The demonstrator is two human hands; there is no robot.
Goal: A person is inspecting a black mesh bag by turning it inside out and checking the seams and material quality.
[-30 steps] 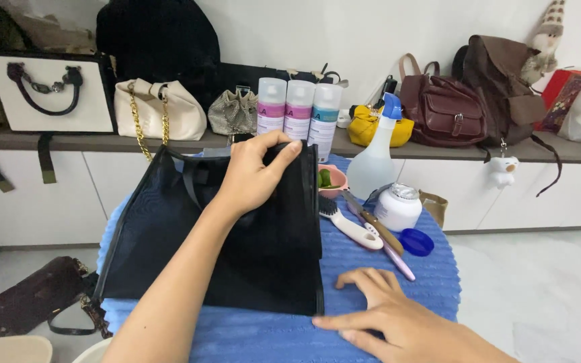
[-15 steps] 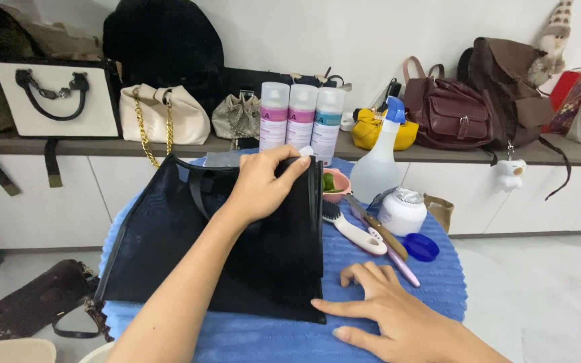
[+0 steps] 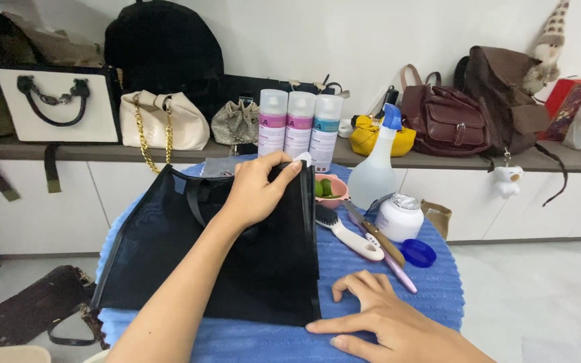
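left hand (image 3: pixel 258 191) pinches a small white pad (image 3: pixel 303 160) at the top edge of the flat black fabric tote bag (image 3: pixel 223 249), which lies on the round counter under a blue ribbed cloth (image 3: pixel 371 282). right hand (image 3: pixel 378 316) rests open, fingers spread flat on the cloth at the bag's four o'clock corner. white-handled brush (image 3: pixel 347 232) lies at the bag's three o'clock.

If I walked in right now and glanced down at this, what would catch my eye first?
Probably the big black tote bag lying flat on the round blue-covered table, with the left hand gripping its top edge and the right hand flat on the cloth at its lower right corner. Next, the three spray cans standing behind it, and the row of handbags on the shelf.
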